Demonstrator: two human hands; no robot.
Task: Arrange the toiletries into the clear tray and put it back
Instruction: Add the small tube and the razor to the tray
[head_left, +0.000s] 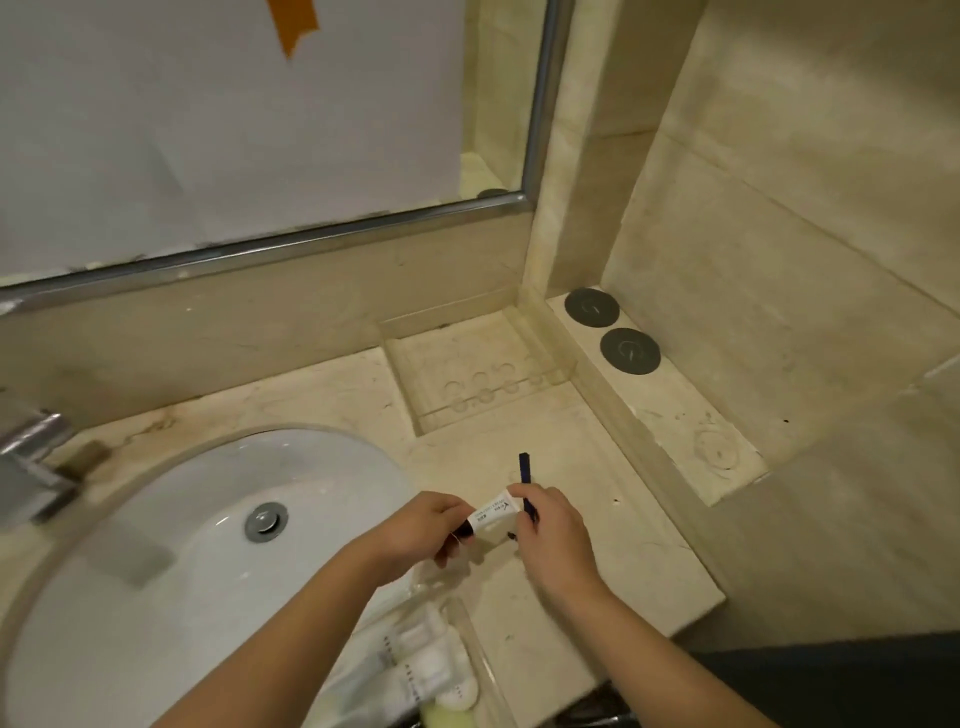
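My left hand (421, 530) pinches the dark-capped end of a small white tube (493, 514) above the counter. My right hand (550, 540) touches the tube's other end and grips a thin dark blue stick (525, 467) that points up and away from me. Below my arms, at the counter's near edge, a clear tray (485, 660) holds several white wrapped toiletries (431, 670) and a yellowish item (449, 719). A second clear tray (405, 358) sits empty in the back corner against the wall.
A white round sink (182, 545) with a metal drain (266, 522) fills the left, with a chrome faucet (31, 467) at its far left. Two dark round coasters (610, 330) lie on a raised ledge at the right. A mirror (234, 130) hangs behind.
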